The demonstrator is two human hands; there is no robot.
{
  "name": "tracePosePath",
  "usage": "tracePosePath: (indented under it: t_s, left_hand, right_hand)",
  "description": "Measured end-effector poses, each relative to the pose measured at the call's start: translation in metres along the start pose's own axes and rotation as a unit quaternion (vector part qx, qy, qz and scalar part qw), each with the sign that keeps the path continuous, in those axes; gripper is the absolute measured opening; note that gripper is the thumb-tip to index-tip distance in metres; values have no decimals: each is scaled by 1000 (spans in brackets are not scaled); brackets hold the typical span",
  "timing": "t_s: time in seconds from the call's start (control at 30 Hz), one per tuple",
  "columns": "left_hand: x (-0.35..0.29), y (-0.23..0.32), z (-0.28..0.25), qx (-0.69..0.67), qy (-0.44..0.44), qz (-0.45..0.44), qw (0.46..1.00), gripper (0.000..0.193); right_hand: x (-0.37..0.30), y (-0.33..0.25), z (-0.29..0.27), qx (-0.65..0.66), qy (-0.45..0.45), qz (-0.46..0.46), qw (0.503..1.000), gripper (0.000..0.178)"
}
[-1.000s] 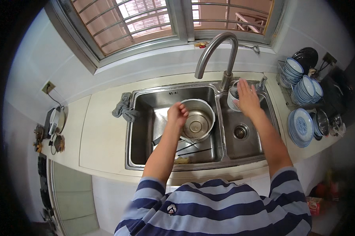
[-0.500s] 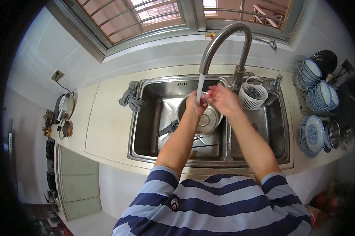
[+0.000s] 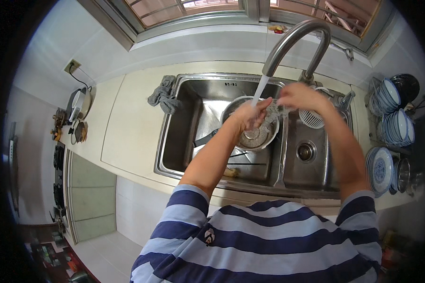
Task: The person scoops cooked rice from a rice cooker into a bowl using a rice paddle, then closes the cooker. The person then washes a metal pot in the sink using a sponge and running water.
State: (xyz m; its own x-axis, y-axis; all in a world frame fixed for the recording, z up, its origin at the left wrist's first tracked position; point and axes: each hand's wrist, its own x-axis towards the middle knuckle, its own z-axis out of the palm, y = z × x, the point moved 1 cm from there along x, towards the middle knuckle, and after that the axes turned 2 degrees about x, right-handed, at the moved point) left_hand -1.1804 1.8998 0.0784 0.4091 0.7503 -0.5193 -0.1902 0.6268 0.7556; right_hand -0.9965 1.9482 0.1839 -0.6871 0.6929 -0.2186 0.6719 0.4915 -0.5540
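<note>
Seen from the head camera looking down: a person in a blue and white striped top stands at a double stainless steel sink (image 3: 175,137). Both hands are raised under the running water (image 3: 259,89) of a tall curved tap (image 3: 292,42). The left hand (image 3: 250,115) and right hand (image 3: 299,96) are closed on a grey scouring cloth (image 3: 272,112) stretched between them, directly above a round steel pot (image 3: 255,137) that sits in the left basin. The step in hand appears to be rinsing or wringing the cloth in the stream; the next move would likely call for bringing the wet cloth down to the pot while one hand steadies the rim. Chopsticks (image 3: 243,158) lie on the basin floor beside the pot. In the right basin, a white slotted strainer (image 3: 311,118) sits near the open drain (image 3: 305,151). A crumpled grey rag (image 3: 163,96) lies at the sink's left rear corner on the pale cream worktop (image 3: 127,127). Blue and white plates and bowls (image 3: 391,127) stand stacked to the right. A barred window (image 3: 193,12) runs behind the sink, with white tiled wall below it; small pans hang at far left.
</note>
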Motion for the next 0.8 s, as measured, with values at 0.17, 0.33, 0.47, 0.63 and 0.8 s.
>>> tracePosePath:
  t_s: [0.17,0.33,0.47,0.63,0.8]
  left_hand:
    - [-20,31,18,-17,-69,69,995,20]
    - [-47,28,-1,26,-33,73,996,27]
    - [-75,-23,-52,499,-2,-21,866,13]
    - [-80,-130,-84,810,-54,-75,579,17]
    - [-66,-175,-100,827,-85,-94,548,24]
  right_hand:
    - [-38,74,-41,-323,114,265,902,33]
    - [-43,105,-31,-311,88,308,895,32]
    - [-42,103,-25,-325,128,305,886,28]
    - [-39,99,-14,-394,125,283,865,29]
    - [-40,102,-7,-420,143,269,855,30]
